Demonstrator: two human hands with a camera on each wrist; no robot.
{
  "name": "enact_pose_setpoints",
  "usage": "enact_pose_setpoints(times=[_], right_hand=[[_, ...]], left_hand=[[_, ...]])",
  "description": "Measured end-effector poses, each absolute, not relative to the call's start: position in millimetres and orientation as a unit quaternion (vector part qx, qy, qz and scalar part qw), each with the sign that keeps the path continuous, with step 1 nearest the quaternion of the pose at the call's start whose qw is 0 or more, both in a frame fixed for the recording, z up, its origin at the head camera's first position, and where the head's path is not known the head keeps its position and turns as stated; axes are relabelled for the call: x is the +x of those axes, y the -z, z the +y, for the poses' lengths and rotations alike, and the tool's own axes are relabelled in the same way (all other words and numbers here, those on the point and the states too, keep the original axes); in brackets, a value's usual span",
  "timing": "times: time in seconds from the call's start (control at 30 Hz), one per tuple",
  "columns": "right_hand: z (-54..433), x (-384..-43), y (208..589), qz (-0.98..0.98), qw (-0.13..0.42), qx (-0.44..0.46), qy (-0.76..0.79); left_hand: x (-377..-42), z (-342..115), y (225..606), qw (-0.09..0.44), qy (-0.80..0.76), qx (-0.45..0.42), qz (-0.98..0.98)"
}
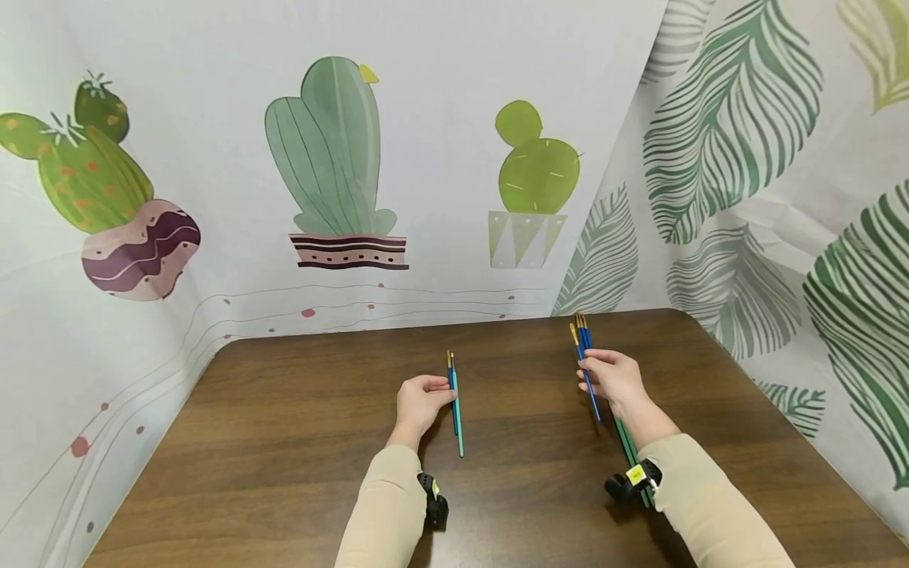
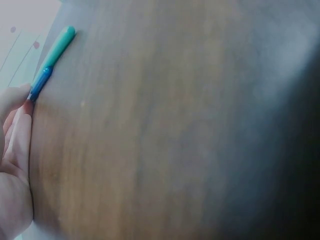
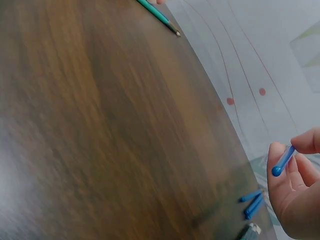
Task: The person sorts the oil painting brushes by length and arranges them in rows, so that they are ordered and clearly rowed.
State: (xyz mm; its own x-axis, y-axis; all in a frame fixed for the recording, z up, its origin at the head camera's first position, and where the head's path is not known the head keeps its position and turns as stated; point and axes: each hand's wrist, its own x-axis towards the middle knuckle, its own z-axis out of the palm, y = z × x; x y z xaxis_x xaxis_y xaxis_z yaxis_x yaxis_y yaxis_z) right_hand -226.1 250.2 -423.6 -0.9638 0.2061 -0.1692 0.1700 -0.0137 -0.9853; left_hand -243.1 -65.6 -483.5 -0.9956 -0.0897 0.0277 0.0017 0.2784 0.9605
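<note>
My left hand [image 1: 420, 406] is at the middle of the table, with thumb and fingertips pinching a mint-green paintbrush [image 1: 458, 426] beside a blue paintbrush [image 1: 454, 422]. In the left wrist view the handle ends of both stick out past the thumb. Farther right, my right hand [image 1: 612, 380] pinches a blue paintbrush [image 1: 592, 394] by its handle, bristles pointing away. Behind it, more blue paintbrushes [image 1: 583, 335] lie near the table's far edge, partly hidden by the fingers. Dark green paintbrushes [image 1: 626, 442] lie under the right wrist, which covers part of them.
The brown wooden table [image 1: 298, 442] meets a hanging white cloth [image 1: 440, 158] printed with cacti at its far edge. A leaf-printed cloth [image 1: 753, 158] hangs along the right side. Small black cameras are strapped to both wrists.
</note>
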Motion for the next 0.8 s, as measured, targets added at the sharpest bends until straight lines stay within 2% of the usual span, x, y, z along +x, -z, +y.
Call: enact_pose_setpoints(times=[0.8], right_hand=[[277, -253, 427, -0.743, 0.054, -0.191, -0.64]], left_hand=[[-243, -67, 484, 0.037, 0.597, 0.023, -0.801]])
